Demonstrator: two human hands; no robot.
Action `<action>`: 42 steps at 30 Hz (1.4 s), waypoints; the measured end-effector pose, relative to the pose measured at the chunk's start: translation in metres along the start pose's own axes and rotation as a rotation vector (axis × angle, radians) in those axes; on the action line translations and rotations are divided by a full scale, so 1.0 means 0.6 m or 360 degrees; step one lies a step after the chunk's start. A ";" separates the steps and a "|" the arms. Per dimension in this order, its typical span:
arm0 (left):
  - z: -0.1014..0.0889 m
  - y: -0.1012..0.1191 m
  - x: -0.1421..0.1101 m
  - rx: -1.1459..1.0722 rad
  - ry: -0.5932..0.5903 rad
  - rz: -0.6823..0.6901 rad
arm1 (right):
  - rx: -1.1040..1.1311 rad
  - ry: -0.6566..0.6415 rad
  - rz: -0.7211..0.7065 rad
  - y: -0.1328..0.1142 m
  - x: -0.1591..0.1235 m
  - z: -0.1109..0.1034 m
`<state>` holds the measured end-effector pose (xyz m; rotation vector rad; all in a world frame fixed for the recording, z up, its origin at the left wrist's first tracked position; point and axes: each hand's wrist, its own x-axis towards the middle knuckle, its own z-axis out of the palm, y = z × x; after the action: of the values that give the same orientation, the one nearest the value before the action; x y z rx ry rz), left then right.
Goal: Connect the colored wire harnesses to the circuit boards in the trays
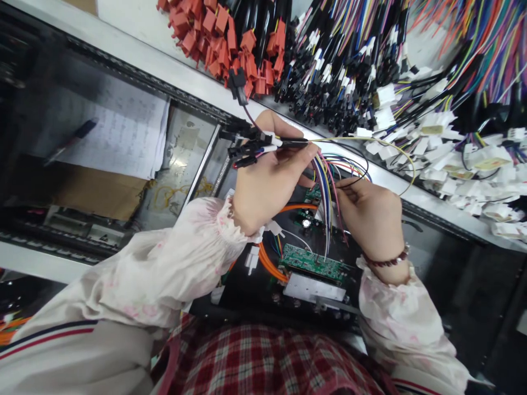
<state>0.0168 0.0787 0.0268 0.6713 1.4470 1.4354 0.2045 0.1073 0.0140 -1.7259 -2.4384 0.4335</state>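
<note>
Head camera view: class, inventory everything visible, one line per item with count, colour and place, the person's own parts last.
Red plastic connectors: many, red, upper left.
Black-plugged wire harnesses: many, black, top centre.
White-plugged wire harnesses: many, white, upper right.
Green circuit boards: two, green, on a black panel, lower centre.
Orange cables: a bundle, orange, beside the boards.
Printed paper sheet: one, white, left.
Dark pen: one, black, on the paper.
Left hand: one, holding black connectors.
Right hand: one, pinching coloured wires.
Beaded bracelet: one, dark red, right wrist.
</note>
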 end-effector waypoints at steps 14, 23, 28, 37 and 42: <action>-0.001 -0.003 0.001 -0.0013 0.0013 0.0006 | -0.0077 0.0038 -0.0098 -0.009 -0.023 -0.021; 0.002 0.005 -0.005 -0.0123 -0.0133 -0.0166 | -0.0056 0.0401 -0.0475 -0.053 -0.030 -0.036; 0.000 0.009 -0.008 -0.0224 -0.0170 -0.0209 | 0.0086 0.0551 -0.0585 -0.057 -0.005 -0.019; 0.000 0.004 -0.006 -0.0339 -0.0219 -0.0245 | -0.0001 0.0529 -0.0553 -0.044 -0.010 -0.031; 0.000 0.003 -0.004 -0.0312 -0.0230 -0.0286 | 0.0045 0.0493 -0.0516 -0.051 -0.006 -0.026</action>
<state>0.0173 0.0766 0.0290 0.4979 1.2052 1.3392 0.1823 0.0970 0.0379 -1.2422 -2.4021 0.1485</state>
